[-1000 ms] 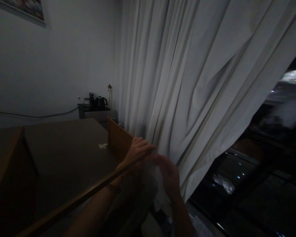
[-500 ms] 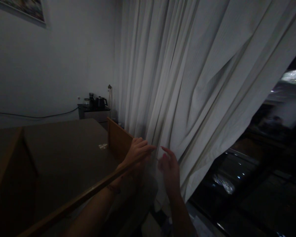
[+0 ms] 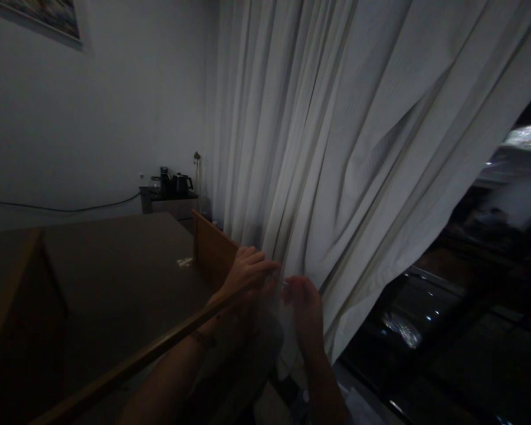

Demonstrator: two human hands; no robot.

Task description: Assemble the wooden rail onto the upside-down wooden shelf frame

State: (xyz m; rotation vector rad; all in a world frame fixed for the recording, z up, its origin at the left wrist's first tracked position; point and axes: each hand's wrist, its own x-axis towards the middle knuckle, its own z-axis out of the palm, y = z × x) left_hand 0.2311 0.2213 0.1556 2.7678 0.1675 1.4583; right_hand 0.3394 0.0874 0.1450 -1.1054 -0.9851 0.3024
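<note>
My left hand (image 3: pixel 248 273) is wrapped over the far right corner of a wooden frame, its fingers closed on a wooden panel (image 3: pixel 168 340) whose long edge runs toward me. Just right of that corner, my right hand (image 3: pixel 307 304) pinches a small thin rod (image 3: pixel 285 283), pale at the tip and too dark to name exactly. The rod points at the outer face of the panel by my left fingers. Another wooden panel (image 3: pixel 215 239) stands upright behind my left hand. Shadow hides the panel's outer face and my left thumb.
A brown tabletop (image 3: pixel 128 254) bears the frame and some small pale pieces (image 3: pixel 184 262). One more wooden panel (image 3: pixel 17 307) rises at left. A white curtain (image 3: pixel 336 165) hangs close on the right. A black kettle (image 3: pixel 181 184) stands on a far cabinet (image 3: pixel 172 205).
My right fingers, spread half a second ago with the index raised, have come down and closed together on the thin rod. My left hand has stayed put.
</note>
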